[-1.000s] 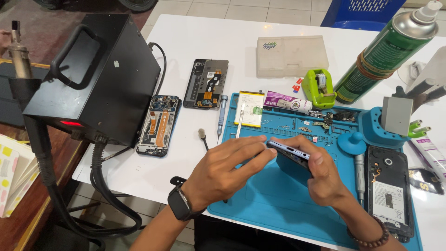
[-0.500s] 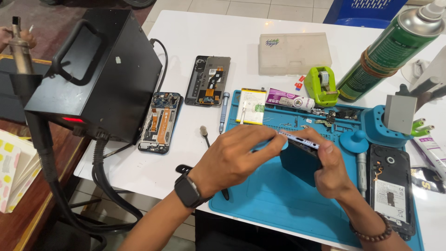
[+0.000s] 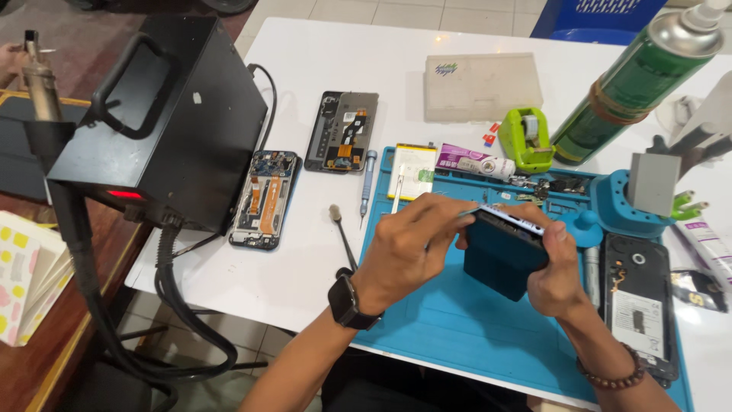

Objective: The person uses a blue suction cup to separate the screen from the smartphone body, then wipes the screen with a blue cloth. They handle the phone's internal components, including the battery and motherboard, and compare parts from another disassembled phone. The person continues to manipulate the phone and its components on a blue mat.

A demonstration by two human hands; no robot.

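My right hand point(image 3: 560, 271) holds a blue-backed phone point(image 3: 503, 252) tilted on its edge above the blue work mat point(image 3: 457, 328). My left hand point(image 3: 415, 248), with a black watch on the wrist, pinches a thin metal tool against the phone's upper edge. Both hands sit over the middle of the mat.
A black hot-air station point(image 3: 164, 122) with hose stands at the left. Two opened phones point(image 3: 263, 198) point(image 3: 341, 131), a screwdriver point(image 3: 367, 179), a brush point(image 3: 341, 233), a battery point(image 3: 412, 169), a tube point(image 3: 476, 162), a green tape dispenser point(image 3: 526, 137), a green spray can point(image 3: 633, 80), a clear box point(image 3: 483, 86) and another opened phone point(image 3: 639, 305) lie around.
The phone has been tipped further up on its edge and both hands have shifted slightly toward me, with the tool still at the phone's top edge.
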